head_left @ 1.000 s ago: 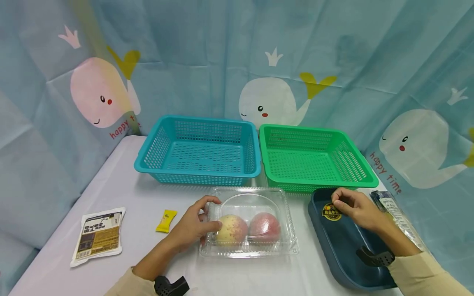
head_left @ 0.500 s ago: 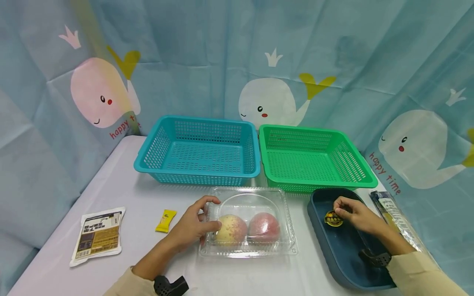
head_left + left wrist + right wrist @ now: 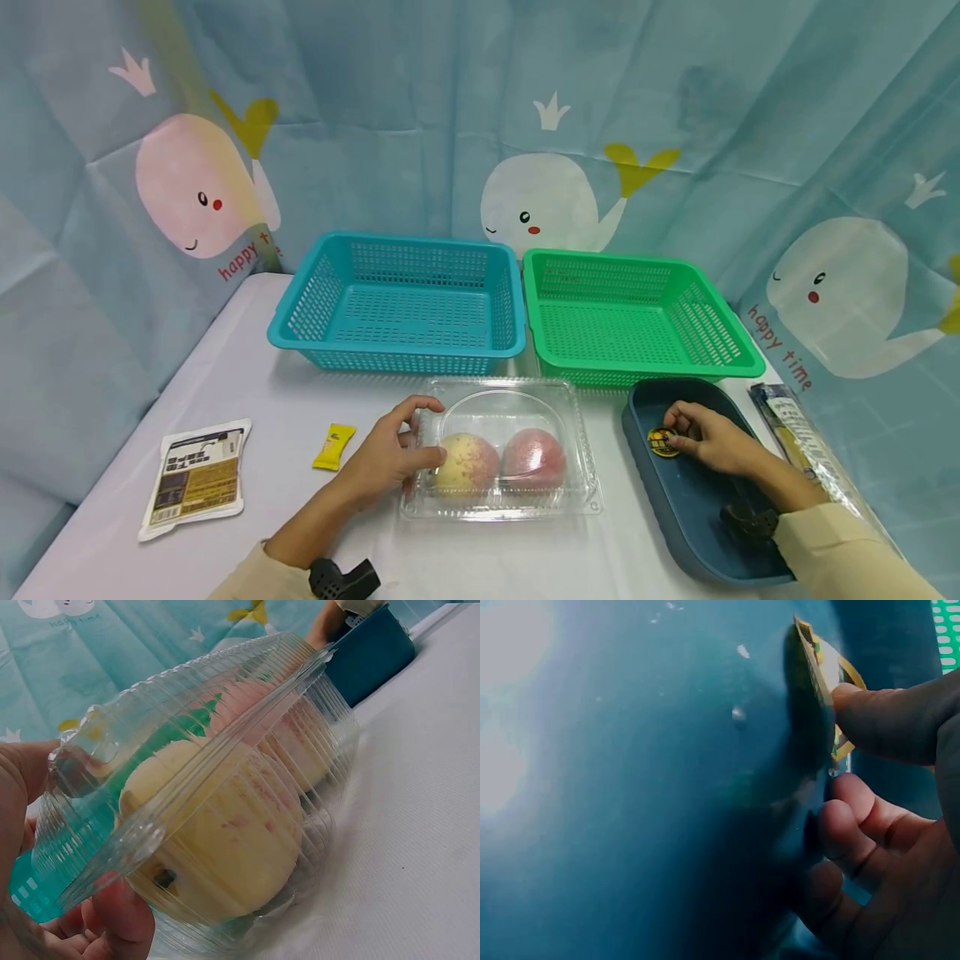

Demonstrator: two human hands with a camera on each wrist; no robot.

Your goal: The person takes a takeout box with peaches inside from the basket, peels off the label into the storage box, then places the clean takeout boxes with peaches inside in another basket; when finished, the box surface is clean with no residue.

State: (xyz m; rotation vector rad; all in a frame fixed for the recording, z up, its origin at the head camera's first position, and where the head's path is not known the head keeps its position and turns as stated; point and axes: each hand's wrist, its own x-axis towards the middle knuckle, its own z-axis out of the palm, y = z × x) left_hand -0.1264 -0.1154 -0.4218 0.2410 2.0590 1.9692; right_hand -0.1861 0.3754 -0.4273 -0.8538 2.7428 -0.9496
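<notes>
My left hand (image 3: 390,454) grips the left edge of a clear plastic clamshell box (image 3: 517,502). Inside it sit two round peach-like fruits, one yellow and pink (image 3: 467,464), one pinker (image 3: 533,459). The left wrist view shows the thumb and fingers at the ridged rim of the box. Over a dark blue plastic tub (image 3: 701,546), my right hand (image 3: 705,440) pinches a round black-and-gold sticker (image 3: 659,442). Close up in the right wrist view, the thumb lies on the curled sticker (image 3: 821,671); the index finger is hidden.
Behind the box stand a blue mesh basket (image 3: 397,347) and a green mesh basket (image 3: 645,367). On the left lie a white-and-brown packet (image 3: 197,479) and a small yellow packet (image 3: 333,447). A silvery package (image 3: 813,450) lies right of the tub.
My right hand has moved with the sticker, first toward me and then a little left, staying over the tub. The left hand and the box have hardly moved.
</notes>
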